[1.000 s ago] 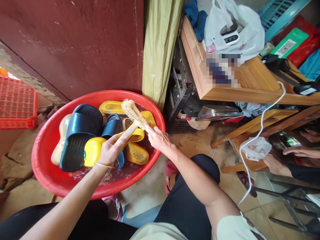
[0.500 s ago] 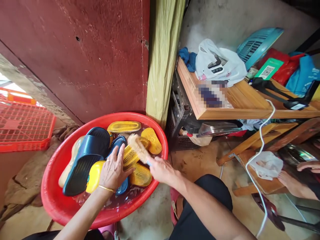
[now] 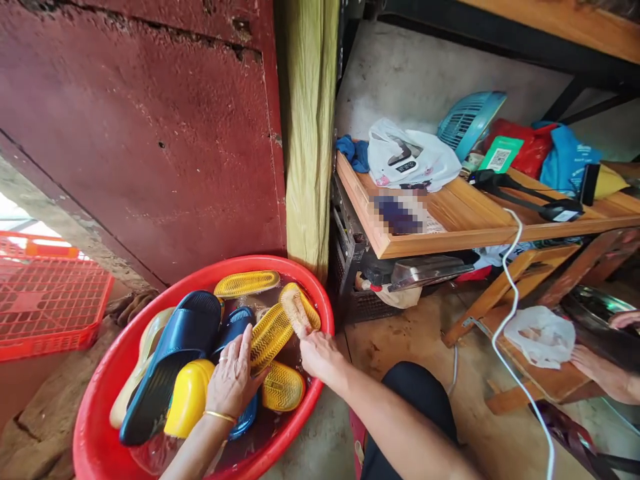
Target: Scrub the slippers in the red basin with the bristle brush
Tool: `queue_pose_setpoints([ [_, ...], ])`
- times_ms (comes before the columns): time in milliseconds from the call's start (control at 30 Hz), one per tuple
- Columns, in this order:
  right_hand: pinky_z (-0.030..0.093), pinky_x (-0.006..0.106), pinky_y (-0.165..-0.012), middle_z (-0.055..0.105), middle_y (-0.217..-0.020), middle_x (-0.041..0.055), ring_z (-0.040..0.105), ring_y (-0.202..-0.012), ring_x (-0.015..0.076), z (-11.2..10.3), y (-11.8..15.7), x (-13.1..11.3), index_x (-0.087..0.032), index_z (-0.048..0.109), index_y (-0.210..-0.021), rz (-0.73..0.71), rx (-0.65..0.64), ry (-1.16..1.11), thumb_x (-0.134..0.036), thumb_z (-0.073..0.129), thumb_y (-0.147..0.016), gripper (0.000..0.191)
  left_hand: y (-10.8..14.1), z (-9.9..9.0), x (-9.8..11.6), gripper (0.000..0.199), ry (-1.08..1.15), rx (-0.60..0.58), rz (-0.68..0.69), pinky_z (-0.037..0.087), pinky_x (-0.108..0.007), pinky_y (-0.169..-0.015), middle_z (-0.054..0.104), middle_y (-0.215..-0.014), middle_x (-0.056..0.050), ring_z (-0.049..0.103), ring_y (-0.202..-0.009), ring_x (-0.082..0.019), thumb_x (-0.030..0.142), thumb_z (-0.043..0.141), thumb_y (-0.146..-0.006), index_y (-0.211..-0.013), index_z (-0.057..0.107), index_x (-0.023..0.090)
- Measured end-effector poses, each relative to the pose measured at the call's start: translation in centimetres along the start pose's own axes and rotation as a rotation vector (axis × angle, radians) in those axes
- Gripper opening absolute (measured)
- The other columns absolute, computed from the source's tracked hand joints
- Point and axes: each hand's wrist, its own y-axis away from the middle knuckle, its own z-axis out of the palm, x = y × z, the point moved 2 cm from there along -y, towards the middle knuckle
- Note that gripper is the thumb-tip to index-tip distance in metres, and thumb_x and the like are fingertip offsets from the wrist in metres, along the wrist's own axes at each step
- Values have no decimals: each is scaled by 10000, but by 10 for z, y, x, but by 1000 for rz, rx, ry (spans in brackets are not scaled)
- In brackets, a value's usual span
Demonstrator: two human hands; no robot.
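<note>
My right hand [image 3: 321,357] is closed around a scrub brush [image 3: 295,308] with pale bristles, held over the far end of a yellow slipper [image 3: 270,339] lying sole up. The near end of this slipper sits between the thumb and fingers of my left hand [image 3: 233,377], which grips it. Water fills the bottom of the red basin [image 3: 324,293] around them. Other yellow slippers [image 3: 247,284], a large dark blue slide [image 3: 173,367], a smaller blue slipper [image 3: 235,328] and a cream shoe [image 3: 150,347] lie in it. A rounded yellow slipper [image 3: 189,397] is left of my left hand.
A dark red door [image 3: 150,133] stands behind the basin. At right, a wooden table [image 3: 450,230] carries a white plastic bag [image 3: 413,157] and a blue fan [image 3: 473,120]. A white cable [image 3: 515,373] hangs down. Another person's hand [image 3: 600,370] is at far right, beside a plastic bag.
The brush has moved right across the soles, from the middle of the yellow slipper to its far end. My left hand stays at the slipper's near end. The view has shifted upward.
</note>
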Motion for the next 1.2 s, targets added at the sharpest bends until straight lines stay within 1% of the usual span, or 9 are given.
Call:
queue_pose_setpoints([
  [100,560,398,-736,714,-987,211,703,-847,298,8,20,-24,-30,471,-1429,-86,27,7,-126,601,-778,671,2,1,-7,876,-21,-22,-5,511,-482,-933,616,-1229,-213,613,-1089,-364,547,565,-855,-1535,253,93],
  [200,562,416,-675,710,-976,205,697,-787,306,14,26,-31,-55,452,-1452,-123,42,33,-140,612,-766,709,-1,0,-11,783,3,-80,-2,518,-454,-932,631,-1196,-174,603,-1080,-339,519,619,-825,-1470,392,136],
  [433,536,406,-823,711,-1022,262,703,-964,301,11,-23,-3,10,548,-1342,24,8,14,-96,522,-849,505,-17,-3,2,679,29,-214,-113,507,-442,-958,628,-1188,-156,562,-1119,-328,431,634,-803,-1394,501,124],
  [567,532,399,-840,709,-1024,277,702,-977,306,8,-35,-6,41,569,-1305,20,-7,-1,-87,553,-824,498,-14,6,-1,690,40,-268,-179,500,-445,-974,619,-1241,-167,540,-1199,-335,420,629,-795,-1408,487,139],
  [767,558,399,-771,727,-1001,197,709,-885,295,19,4,-48,-54,522,-1383,-112,-14,7,-144,619,-764,634,-3,24,-24,722,86,-177,-138,492,-509,-982,641,-1234,-204,595,-1165,-367,466,628,-769,-1383,484,117],
  [900,569,431,-698,717,-1027,198,694,-830,312,31,21,-62,-70,428,-1473,-144,34,45,-165,662,-711,802,-4,26,-30,869,137,-116,-144,501,-537,-951,640,-1223,-236,632,-1116,-388,484,617,-758,-1470,343,68],
  [1033,548,429,-771,708,-1024,235,695,-895,307,23,-9,-32,-9,469,-1434,-20,27,50,-122,594,-804,652,-8,18,-29,1048,202,-130,-183,520,-509,-933,580,-1336,-224,631,-1136,-370,511,610,-798,-1579,33,116],
  [1133,540,412,-770,708,-985,256,699,-909,297,13,-32,-10,33,492,-1401,31,14,36,-71,512,-861,550,-7,14,-28,1087,188,-132,-149,509,-520,-965,563,-1353,-233,605,-1180,-380,488,618,-812,-1582,-48,108],
  [1200,542,413,-758,705,-994,267,699,-917,306,12,-33,-10,44,485,-1403,23,17,31,-68,498,-870,544,-5,15,-29,1104,175,-116,-127,510,-530,-967,570,-1343,-226,603,-1187,-378,468,634,-809,-1582,-73,119],
])
